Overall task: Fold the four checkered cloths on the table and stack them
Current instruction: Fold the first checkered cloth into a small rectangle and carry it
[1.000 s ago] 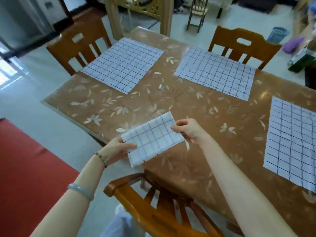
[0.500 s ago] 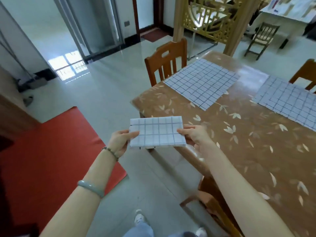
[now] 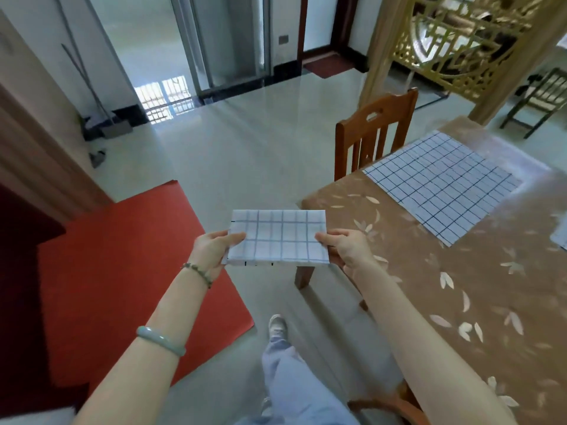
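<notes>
A folded white cloth with blue checks (image 3: 280, 237) is held flat in the air, off the table's left corner and above the floor. My left hand (image 3: 211, 248) pinches its left edge and my right hand (image 3: 345, 248) pinches its right edge. One unfolded checkered cloth (image 3: 441, 184) lies spread on the brown flower-patterned table (image 3: 460, 289) at the right. The corner of another cloth (image 3: 560, 234) shows at the right frame edge.
A wooden chair (image 3: 372, 133) stands at the table's far side, and another chair's back (image 3: 395, 406) is at the bottom right. A red mat (image 3: 122, 271) covers the floor at left. My leg and shoe (image 3: 277, 325) are below the cloth.
The view has swung left, away from the table. The folded cloth, still held in both hands, has moved from over the table's edge to above the floor beside its corner.
</notes>
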Motion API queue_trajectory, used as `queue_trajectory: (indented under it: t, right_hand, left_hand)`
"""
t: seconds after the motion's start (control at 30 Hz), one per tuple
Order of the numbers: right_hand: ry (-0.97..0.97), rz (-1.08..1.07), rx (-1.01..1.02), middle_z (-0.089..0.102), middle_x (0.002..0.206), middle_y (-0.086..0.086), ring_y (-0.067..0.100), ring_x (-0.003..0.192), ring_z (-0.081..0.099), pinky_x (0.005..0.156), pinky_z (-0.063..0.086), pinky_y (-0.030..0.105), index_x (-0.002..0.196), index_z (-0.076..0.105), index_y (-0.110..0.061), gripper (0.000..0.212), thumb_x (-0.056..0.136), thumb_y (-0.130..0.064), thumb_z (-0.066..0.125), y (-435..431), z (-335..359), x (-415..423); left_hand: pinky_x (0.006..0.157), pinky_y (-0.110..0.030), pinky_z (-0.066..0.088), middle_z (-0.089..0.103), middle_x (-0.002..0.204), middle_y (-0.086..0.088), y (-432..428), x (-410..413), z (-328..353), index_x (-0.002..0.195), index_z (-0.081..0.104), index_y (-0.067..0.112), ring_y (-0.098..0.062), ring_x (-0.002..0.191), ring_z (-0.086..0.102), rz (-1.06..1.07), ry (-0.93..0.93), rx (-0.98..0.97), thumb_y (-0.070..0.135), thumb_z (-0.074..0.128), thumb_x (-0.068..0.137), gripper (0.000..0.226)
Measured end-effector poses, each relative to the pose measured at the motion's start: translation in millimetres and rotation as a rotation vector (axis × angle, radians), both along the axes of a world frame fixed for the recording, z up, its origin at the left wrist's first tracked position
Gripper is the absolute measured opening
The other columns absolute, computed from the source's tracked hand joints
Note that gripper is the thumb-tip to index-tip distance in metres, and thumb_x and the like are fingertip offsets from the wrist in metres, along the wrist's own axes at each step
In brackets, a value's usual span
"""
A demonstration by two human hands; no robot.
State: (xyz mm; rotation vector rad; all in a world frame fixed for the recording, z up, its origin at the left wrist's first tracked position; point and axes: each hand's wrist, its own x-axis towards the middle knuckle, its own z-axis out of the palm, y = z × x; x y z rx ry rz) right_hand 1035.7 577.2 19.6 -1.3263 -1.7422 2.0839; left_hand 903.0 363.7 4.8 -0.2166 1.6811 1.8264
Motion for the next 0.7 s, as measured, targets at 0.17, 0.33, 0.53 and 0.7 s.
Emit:
queue_trajectory:
  t: [0.17, 0.33, 0.53, 0.7]
  right_hand:
    - [-0.007, 0.006, -0.003, 0.07, 0.084, 0.014, 0.025, 0.075, 0.066, 0.078, 0.057, 0.041, 0.087, 0.063, -0.007, 0.016, 0.077, -0.006, 0.076, 26.7, -9.9, -79.5]
    - [-0.004, -0.019, -0.026, 0.068, 0.082, 0.009, 0.02, 0.073, 0.067, 0.056, 0.058, 0.024, 0.093, 0.062, -0.004, 0.018, 0.08, -0.006, 0.074, 75.5, -6.1, -160.9]
    - [0.018, -0.054, -0.046, 0.069, 0.078, 0.01, 0.016, 0.062, 0.065, 0.047, 0.051, 0.02, 0.092, 0.063, -0.004, 0.018, 0.078, -0.003, 0.074, 130.4, 5.3, -243.4]
    - [0.023, -0.101, -0.079, 0.07, 0.079, 0.01, 0.017, 0.063, 0.068, 0.056, 0.055, 0.025, 0.086, 0.061, -0.007, 0.016, 0.078, -0.002, 0.074, 165.9, 5.1, -294.6]
  left_hand:
    - [0.062, -0.028, 0.059, 0.074, 0.078, -0.011, 22.9, -75.8, -16.8, 0.088, 0.066, 0.0, -0.021, 0.067, 0.071, 0.013, 0.006, -0.013, -0.004, 0.068, 0.08, 0.009]
    - [0.066, -0.031, 0.059, 0.074, 0.084, -0.014, 71.3, -162.0, -16.9, 0.092, 0.067, -0.002, -0.025, 0.074, 0.072, -0.029, 0.01, -0.015, -0.001, 0.07, 0.079, 0.013]
    - [0.071, -0.032, 0.059, 0.074, 0.09, -0.015, 128.8, -251.2, -10.0, 0.099, 0.067, -0.001, -0.028, 0.082, 0.072, -0.06, 0.007, -0.015, 0.002, 0.071, 0.079, 0.02]
    - [0.066, -0.03, 0.058, 0.074, 0.091, -0.016, 171.3, -311.6, -4.0, 0.094, 0.068, 0.001, -0.027, 0.08, 0.072, -0.098, -0.001, -0.004, 0.002, 0.071, 0.079, 0.016]
